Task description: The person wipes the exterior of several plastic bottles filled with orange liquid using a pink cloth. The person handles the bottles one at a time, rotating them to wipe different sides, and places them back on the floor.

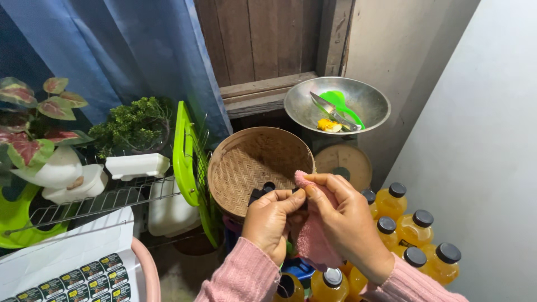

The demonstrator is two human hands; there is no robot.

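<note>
Head view shows, at the bottom centre of the frame, two hands in pink knitted sleeves. The left hand [272, 219] and the right hand [341, 215] meet at the fingertips, and both are closed on a pink cloth [312, 237]. The cloth looks soft and fuzzy, dusty pink; one small corner stands up above the thumbs, and the rest hangs down between the palms. Its lower end is covered by the right hand, so its full shape is hard to see. Something small and black sits just behind the left fingers, but I cannot tell what it is.

Under and to the right of the hands stand bottles of yellow drink [414, 226] with black caps; some are cut off by the lower edge. At the lower left lies a white sheet of dark stickers [84, 282], also cut by the edge.

Behind the hands, in the centre, a round woven basket [246, 162] leans tilted. Left of it are a green plastic rack [183, 151] and potted plants [134, 126]. At the upper right, a metal bowl [369, 100] holds a green scoop [341, 103].
</note>
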